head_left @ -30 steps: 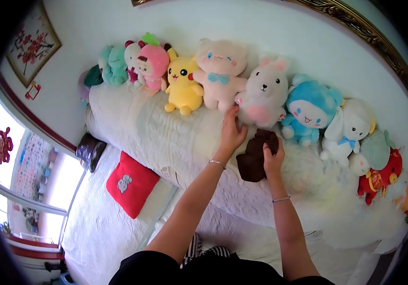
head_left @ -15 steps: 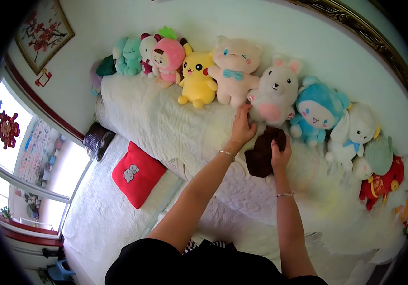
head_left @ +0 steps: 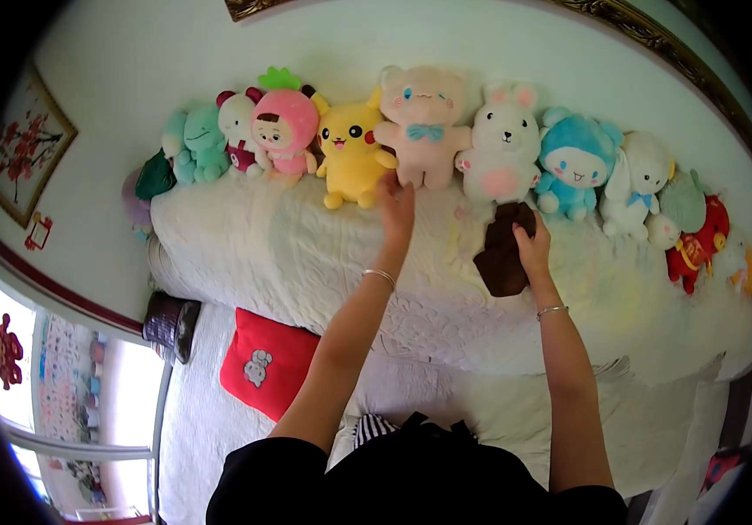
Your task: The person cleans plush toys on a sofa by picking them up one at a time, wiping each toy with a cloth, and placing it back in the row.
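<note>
My left hand (head_left: pixel 396 208) is between the yellow Pikachu plush (head_left: pixel 349 149) and the beige plush with a blue bow (head_left: pixel 428 122), at their feet. Its fingers point up and look apart and somewhat blurred; whether they touch a toy I cannot tell. A dark brown cloth (head_left: pixel 502 254) hangs from my right hand (head_left: pixel 533 247), whose fingers are closed on its right side. Just behind the cloth sits a white plush with pink ears (head_left: pixel 503 144). The blue plush (head_left: pixel 577 162) is up and to the right of that hand.
Several more plush toys line the wall, including a pink one (head_left: pixel 284 131), a white long-eared one (head_left: pixel 639 184) and a red one (head_left: pixel 698 245). They sit on a pale quilted cover (head_left: pixel 280 232). A red cushion (head_left: pixel 267 363) and a dark hat-like item (head_left: pixel 170 324) lie lower left.
My left hand has moved left, from the white plush's feet to beside the Pikachu plush. My right hand keeps hold of the brown cloth. The view has turned somewhat.
</note>
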A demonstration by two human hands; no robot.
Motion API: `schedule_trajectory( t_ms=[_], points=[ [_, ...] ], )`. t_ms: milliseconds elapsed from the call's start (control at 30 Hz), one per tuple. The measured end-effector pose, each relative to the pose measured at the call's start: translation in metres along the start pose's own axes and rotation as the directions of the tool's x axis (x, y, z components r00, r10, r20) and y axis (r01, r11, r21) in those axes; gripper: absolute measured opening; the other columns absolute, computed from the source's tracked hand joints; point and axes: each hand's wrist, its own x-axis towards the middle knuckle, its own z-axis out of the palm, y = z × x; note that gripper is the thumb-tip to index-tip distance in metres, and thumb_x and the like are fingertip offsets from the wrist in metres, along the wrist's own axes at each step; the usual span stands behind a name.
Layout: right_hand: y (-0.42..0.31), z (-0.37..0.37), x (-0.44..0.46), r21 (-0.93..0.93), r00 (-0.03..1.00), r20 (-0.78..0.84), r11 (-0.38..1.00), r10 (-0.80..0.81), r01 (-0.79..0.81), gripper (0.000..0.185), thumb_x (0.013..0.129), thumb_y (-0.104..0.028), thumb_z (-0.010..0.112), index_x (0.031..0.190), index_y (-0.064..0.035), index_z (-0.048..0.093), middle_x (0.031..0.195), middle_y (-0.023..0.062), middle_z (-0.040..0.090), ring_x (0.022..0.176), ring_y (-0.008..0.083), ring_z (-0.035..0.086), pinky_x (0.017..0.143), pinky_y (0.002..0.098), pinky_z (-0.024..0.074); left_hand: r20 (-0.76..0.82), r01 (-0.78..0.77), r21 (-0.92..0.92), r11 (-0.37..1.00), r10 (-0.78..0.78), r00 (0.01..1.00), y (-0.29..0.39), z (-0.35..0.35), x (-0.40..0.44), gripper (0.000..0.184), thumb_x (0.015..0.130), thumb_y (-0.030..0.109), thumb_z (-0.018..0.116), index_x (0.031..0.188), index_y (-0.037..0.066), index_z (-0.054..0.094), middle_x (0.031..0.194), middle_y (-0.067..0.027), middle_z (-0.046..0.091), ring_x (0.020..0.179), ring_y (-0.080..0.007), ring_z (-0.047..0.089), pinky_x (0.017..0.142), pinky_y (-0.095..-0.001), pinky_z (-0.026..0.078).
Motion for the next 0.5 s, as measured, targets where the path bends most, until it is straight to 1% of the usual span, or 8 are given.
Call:
schedule_trajectory(
  t_ms=[67,133,167,267,333,367,433,500],
  points=[
    [0.001,0.002,0.000,-0.096,0.999,-0.037,0.995,-0.012,0.008,0.031,0.080,-0.014,0.064,0.108,-0.0020,0.061,0.088,0.0150,0.067,0.080,0.0233,0.064,0.076,0.0327,0.0494,-0.037,0.111,-0.024,0.994,-0.112,0.993,-0.004,-0.007,0.025,0.047,0.083,0.006,0.068,0.124,-0.006,0.048,0.122,-0.0128,0.054,0.112,-0.0180,0.054,0.093,-0.0313,0.046],
    [-0.002,0.005,-0.002,-0.122,0.998,-0.060,0.992,-0.023,0.016,0.032,0.080,-0.015,0.064,0.109,-0.0025,0.061,0.088,0.0160,0.068,0.081,0.0254,0.065,0.076,0.0337,0.0497,0.165,0.256,0.024,0.966,-0.256,0.952,-0.003,-0.010,0.040,0.064,0.079,0.008,0.073,0.131,-0.008,0.038,0.125,-0.0149,0.052,0.112,-0.0188,0.053,0.093,-0.0317,0.046],
    [-0.004,0.006,-0.002,-0.137,0.997,-0.068,0.990,-0.035,0.025,0.033,0.080,-0.015,0.064,0.110,-0.0030,0.061,0.089,0.0171,0.068,0.081,0.0274,0.065,0.076,0.0346,0.0500,0.178,0.255,0.014,0.967,-0.253,0.951,-0.002,-0.005,0.041,0.064,0.079,0.008,0.073,0.131,-0.008,0.038,0.125,-0.0149,0.052,0.112,-0.0188,0.053,0.093,-0.0317,0.046],
    [-0.004,0.007,-0.003,-0.184,0.997,-0.074,0.983,-0.025,0.011,0.034,0.080,-0.017,0.064,0.111,-0.0039,0.060,0.090,0.0177,0.068,0.082,0.0294,0.066,0.076,0.0352,0.0502,0.149,0.143,-0.080,0.986,-0.130,0.980,0.002,0.005,0.039,0.076,0.070,0.008,0.078,0.131,-0.010,0.036,0.113,-0.0165,0.057,0.106,-0.0224,0.055,0.090,-0.0334,0.046],
    [-0.002,0.007,-0.005,-0.207,0.997,-0.080,0.978,-0.021,0.004,0.034,0.081,-0.018,0.064,0.112,-0.0042,0.060,0.090,0.0181,0.068,0.083,0.0309,0.066,0.076,0.0357,0.0503,0.236,0.103,-0.067,0.992,-0.084,0.968,-0.004,0.008,0.042,0.098,0.069,0.004,0.080,0.141,-0.005,0.015,0.131,-0.0183,0.047,0.116,-0.0248,0.051,0.097,-0.0339,0.045],
    [-0.002,0.008,-0.002,-0.221,0.997,-0.079,0.975,-0.022,0.004,0.034,0.081,-0.019,0.063,0.112,-0.0046,0.060,0.090,0.0185,0.068,0.083,0.0325,0.066,0.075,0.0362,0.0503,0.238,0.100,-0.073,0.992,-0.080,0.968,-0.006,0.011,0.043,0.098,0.069,0.004,0.080,0.141,-0.005,0.015,0.131,-0.0183,0.047,0.116,-0.0248,0.051,0.097,-0.0339,0.045],
    [-0.003,0.008,-0.003,-0.225,0.996,-0.087,0.974,-0.035,0.015,0.034,0.081,-0.020,0.063,0.111,-0.0046,0.060,0.090,0.0189,0.068,0.083,0.0336,0.066,0.075,0.0368,0.0504,0.121,-0.096,0.001,0.995,0.095,0.988,-0.008,0.013,0.041,0.097,0.067,0.004,0.082,0.140,-0.004,0.018,0.134,-0.0203,0.044,0.118,-0.0270,0.050,0.098,-0.0357,0.044],
    [-0.002,0.008,-0.003,-0.228,0.995,-0.092,0.973,-0.044,0.022,0.034,0.081,-0.020,0.063,0.111,-0.0047,0.060,0.090,0.0194,0.067,0.083,0.0347,0.066,0.075,0.0374,0.0504,0.171,-0.142,-0.020,0.990,0.143,0.975,-0.003,0.013,0.043,0.096,0.068,0.006,0.082,0.140,-0.003,0.020,0.133,-0.0194,0.045,0.118,-0.0270,0.051,0.098,-0.0363,0.045]
  ],
)
